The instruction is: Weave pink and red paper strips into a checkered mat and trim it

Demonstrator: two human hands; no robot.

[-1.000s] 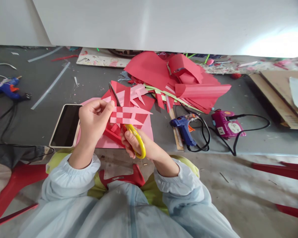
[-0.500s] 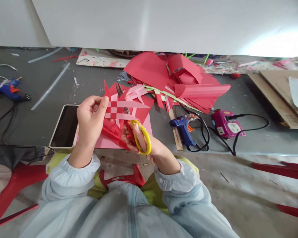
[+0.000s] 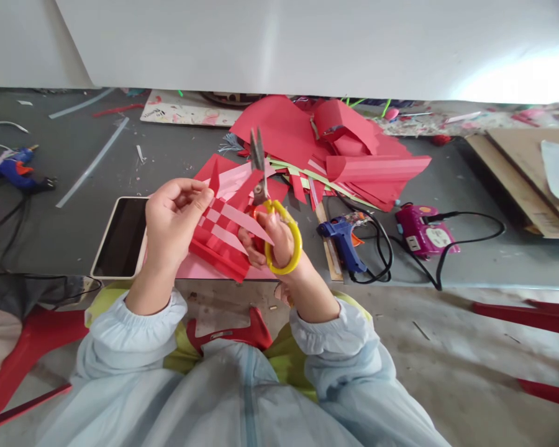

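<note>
Between the thumb and fingers of my left hand (image 3: 173, 214) is a woven paper piece (image 3: 215, 216), a red and pink checkerboard with pointed strip ends. My right hand (image 3: 272, 239) has its fingers in the yellow and red handles of a pair of scissors (image 3: 258, 171). Their blades point up and away, slightly parted, just right of the woven piece, with no paper visibly between them. Underneath lie red and pink paper pieces (image 3: 221, 261), partly covered by my hands and the weave.
A phone (image 3: 121, 239) lies left of my left hand. Behind are piled red paper sheets (image 3: 279, 130) and green strips. To the right are a blue glue gun (image 3: 347, 245), a purple power box (image 3: 422, 231) with a black cable, and cardboard (image 3: 517, 186). Another blue glue gun (image 3: 12, 169) lies far left.
The scissors have come away from the woven piece, moving right and swinging more upright. The woven piece has tilted, its strip ends now pointing down to the right.
</note>
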